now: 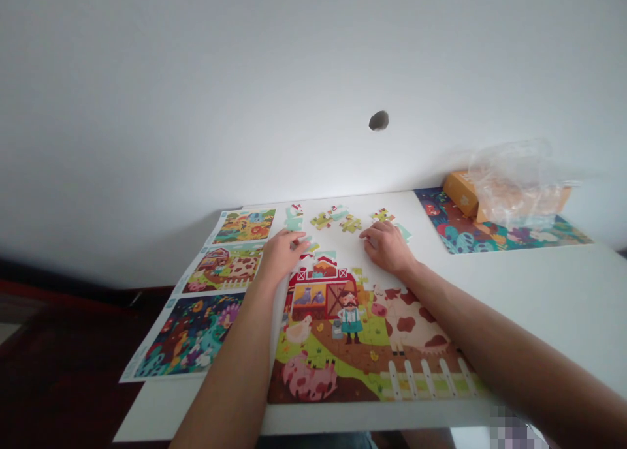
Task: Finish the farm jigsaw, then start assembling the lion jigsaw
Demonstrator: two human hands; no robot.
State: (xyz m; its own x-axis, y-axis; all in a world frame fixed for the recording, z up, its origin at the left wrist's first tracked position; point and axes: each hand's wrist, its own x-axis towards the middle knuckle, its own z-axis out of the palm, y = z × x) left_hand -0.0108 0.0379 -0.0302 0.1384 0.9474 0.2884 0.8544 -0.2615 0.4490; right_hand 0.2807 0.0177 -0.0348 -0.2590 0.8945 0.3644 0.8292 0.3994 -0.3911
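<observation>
A farm jigsaw puzzle [362, 351] lies on the white table, its lower part joined and its top edge uneven. My left hand [283, 256] rests by the puzzle's upper left corner, thumb and fingers apart, close to a small green-and-yellow piece [312, 245]. Beyond its fingers is a pale blue piece [294, 222]. On the other side, my right hand [388, 245] lies on the table above the cow, fingers loosely bent and thumb apart. Near its fingertips are a yellow-green piece [382, 214] and a pale piece [404, 232]. I see nothing held in either hand.
Between the hands lie loose pieces [351, 224]. A reference sheet [182, 282] with three pictures overhangs the table's left edge. At the back right, an orange box [460, 191] and clear plastic bag [524, 181] sit on a dark, colourful puzzle [470, 237]. A wall [245, 109] stands behind.
</observation>
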